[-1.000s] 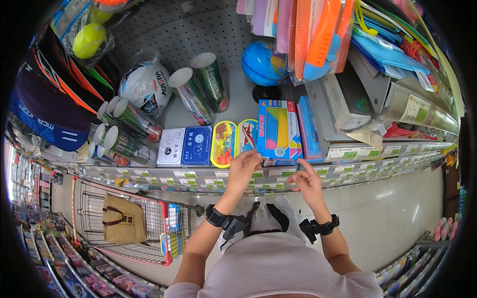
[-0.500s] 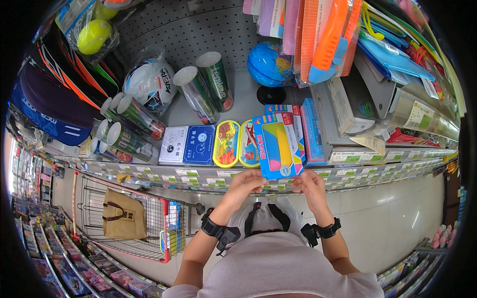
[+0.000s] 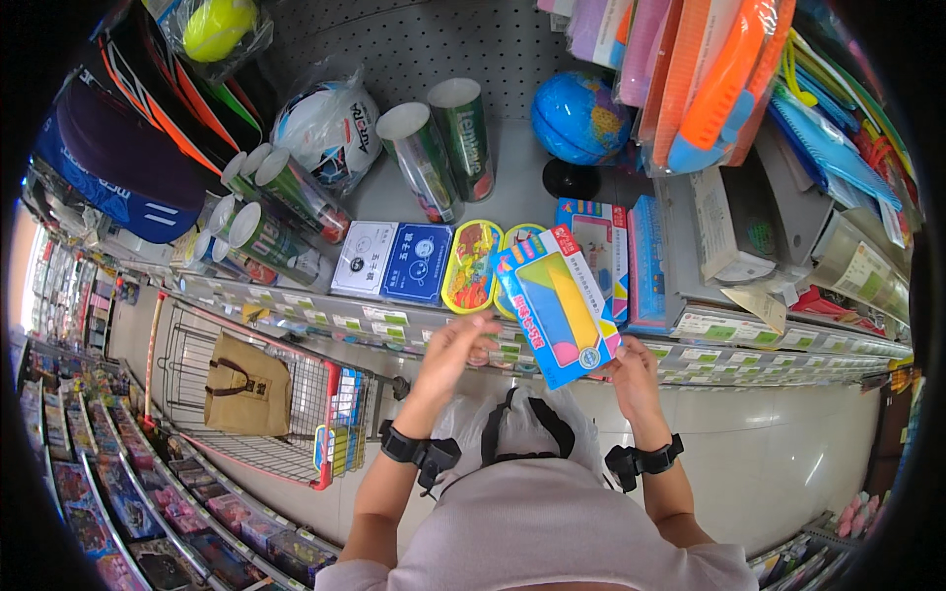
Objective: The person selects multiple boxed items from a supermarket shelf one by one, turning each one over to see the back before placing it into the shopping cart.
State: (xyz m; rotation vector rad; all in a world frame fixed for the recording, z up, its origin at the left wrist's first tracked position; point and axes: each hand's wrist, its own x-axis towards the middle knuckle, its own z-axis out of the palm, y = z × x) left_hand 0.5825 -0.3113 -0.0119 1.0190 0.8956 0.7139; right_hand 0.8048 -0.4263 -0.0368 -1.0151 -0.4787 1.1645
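My right hand (image 3: 636, 379) pinches the lower right corner of a blue tangram box (image 3: 557, 307); coloured flat pieces show through its window. The box is tilted over the shelf's front edge and partly covers a yellow-rimmed toy case (image 3: 514, 236). Just left of the box, my left hand (image 3: 456, 353) is apart from it, fingers loosely spread and nothing in them. Behind the held box lies a similar blue-and-red box (image 3: 597, 246). A second yellow-rimmed case (image 3: 472, 266) is beside it, next to a blue game box (image 3: 417, 262) and a white one (image 3: 363, 258).
Shuttlecock tubes (image 3: 419, 158), a bagged ball (image 3: 330, 133) and a small globe (image 3: 581, 118) stand farther back on the shelf (image 3: 512, 167). Orange hanging packs (image 3: 724, 89) jut out at the right. A shopping cart (image 3: 325, 424) with a tan bag (image 3: 246, 384) is at lower left.
My left hand has let go of the tangram box and moved slightly left. The box has turned, its lower end swinging down and right in my right hand. The view has shifted a little.
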